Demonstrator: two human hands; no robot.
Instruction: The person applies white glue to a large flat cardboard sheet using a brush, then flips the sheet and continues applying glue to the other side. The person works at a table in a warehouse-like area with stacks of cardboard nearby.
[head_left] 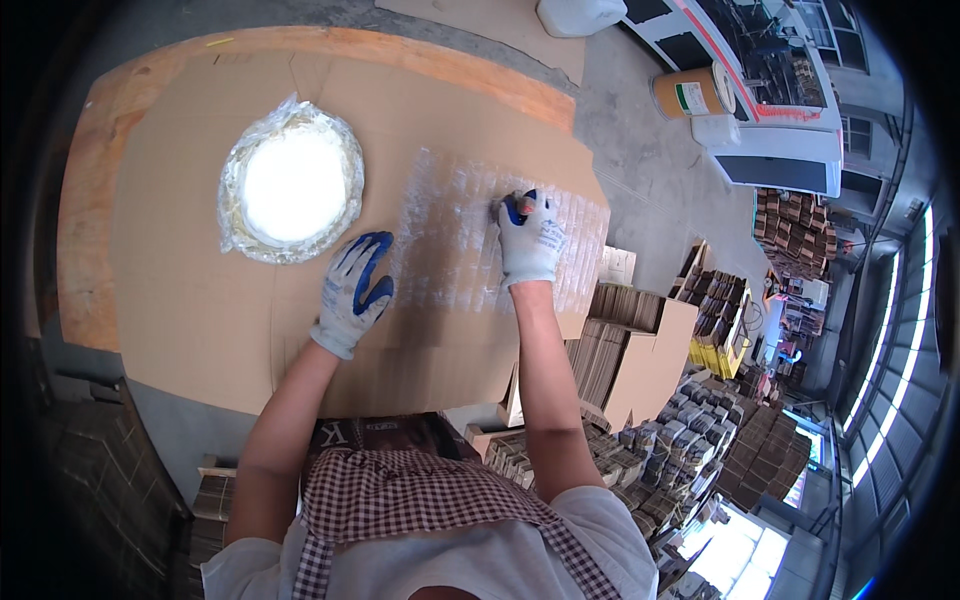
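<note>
Blue-palmed grey gloves on hands (352, 292), checked apron.

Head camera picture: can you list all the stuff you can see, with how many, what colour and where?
Cardboard sheet: one, brown, flat on the table.
Table: one, orange-brown wood, under the sheet.
Bowl of white paste: one, lined with clear plastic, on the sheet's left part.
Glued patch: one, shiny whitish, middle of the sheet.
Drum: one, yellowish, on the floor at top right.
Stacks of folded cardboard pieces: many, brown, on the floor at right.
Apron: one, brown-and-white check, at the bottom.
Left hand: grey-and-blue glove, flat on the sheet.
Right hand: same kind of glove, gripping a small tool, hard to identify, on the glued patch.
</note>
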